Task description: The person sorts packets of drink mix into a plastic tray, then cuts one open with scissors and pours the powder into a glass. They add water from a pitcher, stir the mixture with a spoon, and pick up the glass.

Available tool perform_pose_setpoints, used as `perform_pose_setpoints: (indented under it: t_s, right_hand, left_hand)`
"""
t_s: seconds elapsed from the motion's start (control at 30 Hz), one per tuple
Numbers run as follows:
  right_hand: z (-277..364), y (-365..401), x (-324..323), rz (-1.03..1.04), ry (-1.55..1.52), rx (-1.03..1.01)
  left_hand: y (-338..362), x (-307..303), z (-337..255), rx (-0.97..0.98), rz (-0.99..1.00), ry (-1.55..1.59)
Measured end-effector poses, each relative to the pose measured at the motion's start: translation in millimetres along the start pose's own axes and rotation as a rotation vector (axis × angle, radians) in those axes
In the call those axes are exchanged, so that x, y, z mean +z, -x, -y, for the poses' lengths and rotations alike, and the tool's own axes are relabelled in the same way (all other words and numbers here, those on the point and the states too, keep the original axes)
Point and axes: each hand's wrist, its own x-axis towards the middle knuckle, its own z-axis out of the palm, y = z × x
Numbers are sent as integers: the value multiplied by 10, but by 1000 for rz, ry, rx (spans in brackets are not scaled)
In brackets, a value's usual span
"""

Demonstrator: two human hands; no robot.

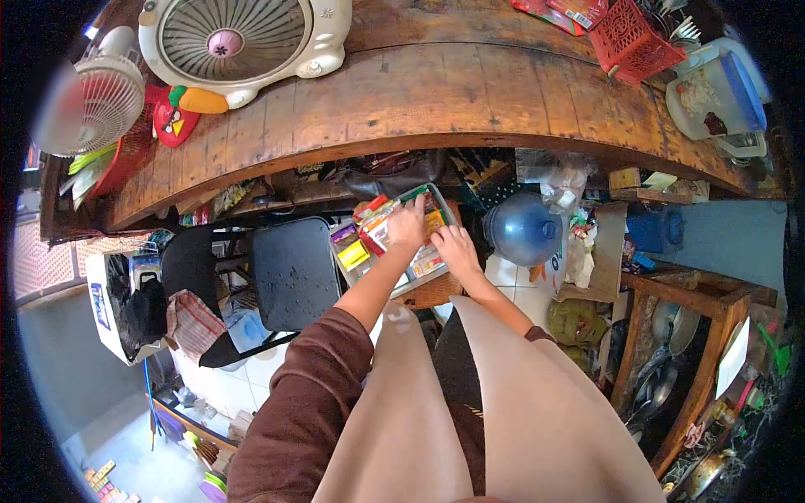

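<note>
A shallow grey tray (419,283) full of small colourful boxes and packets sits beneath the table edge. My left hand (407,226) reaches over the middle of it, its fingers stretched among the packets near the far side. A yellow packet (353,255) and a purple one (345,233) lie to the left of that hand. My right hand (455,250) rests over the tray's right side, fingers spread and fingertips close to an orange packet (434,221). No object shows lifted in either hand.
Above the tray runs a wooden table (453,92) with a large round fan (243,42) and a red basket (635,38). A black folding chair (295,272) stands left. Right of the tray are a blue water jug (521,230) and a wooden rack (688,289).
</note>
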Motion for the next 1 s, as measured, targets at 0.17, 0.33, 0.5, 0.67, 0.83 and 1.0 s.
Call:
perform_pose_setpoints:
  t_s: [0.17, 0.33, 0.5, 0.67, 0.83, 1.0]
  right_hand:
    - [-30, -110, 13, -94, 3, -24]
    - [-56, -233, 49, -131, 11, -34]
    - [-36, -211, 65, -202, 97, 112]
    - [-6, -66, 92, -286, 95, 191]
    - [9, -24, 91, -285, 74, 213]
    - [-8, -87, 34, -301, 49, 179]
  left_hand:
    - [70, -121, -40, 66, -63, -97]
    - [104, -107, 57, 60, -57, 2]
    - [245, -212, 115, 53, -129, 200]
    - [362, -175, 163, 57, -122, 242]
    - [362, -125, 166, 131, -68, 198]
    - [274, -72, 77, 17, -29, 141]
